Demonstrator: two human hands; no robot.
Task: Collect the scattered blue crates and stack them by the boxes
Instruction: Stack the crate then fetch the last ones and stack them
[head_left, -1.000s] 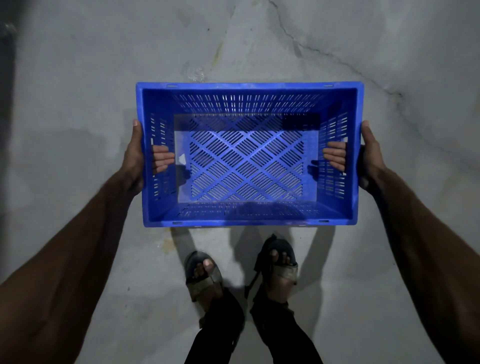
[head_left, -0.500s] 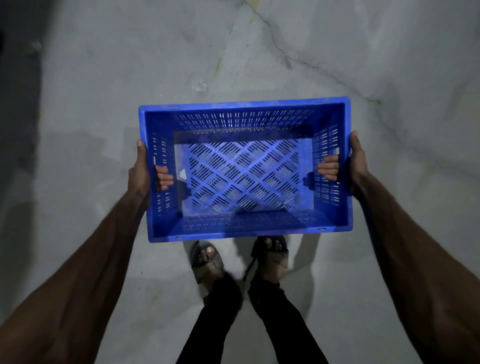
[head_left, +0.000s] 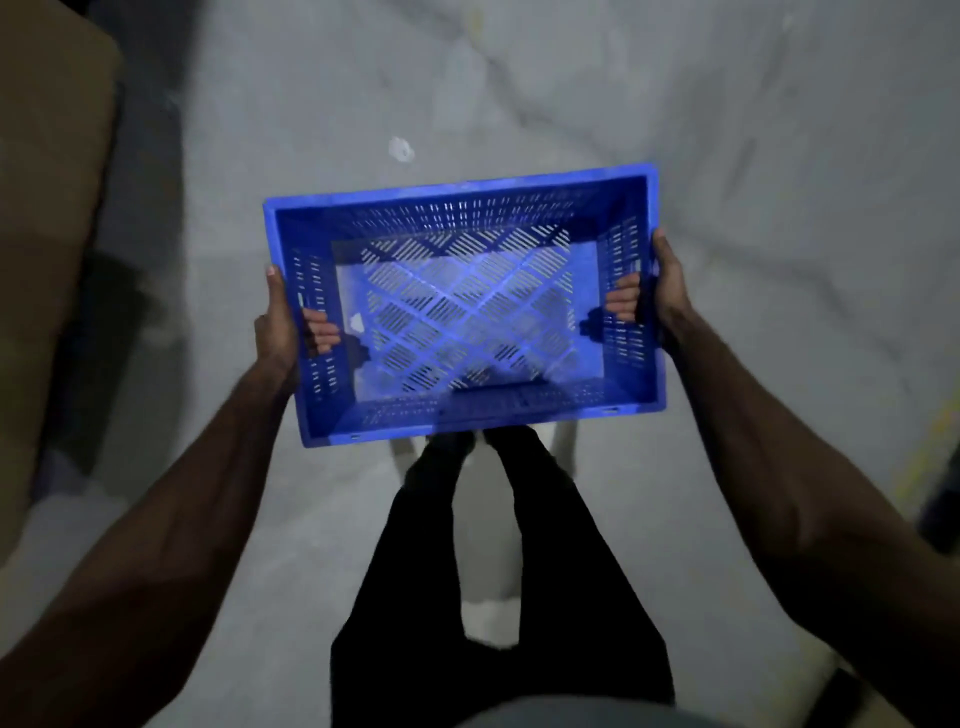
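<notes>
Crate (head_left: 457, 189) still gripped by your left hand (head_left: 278, 322) and right hand (head_left: 670, 283); a box (head_left: 47, 234) now shows beside the left one, so you're nearly there.

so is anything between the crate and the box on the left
Nothing visible. The left hand and right hand grip the crate by its end handles. Only floor and shadow lie between it and the brown box at the left edge, though the picture is blurred.
</notes>
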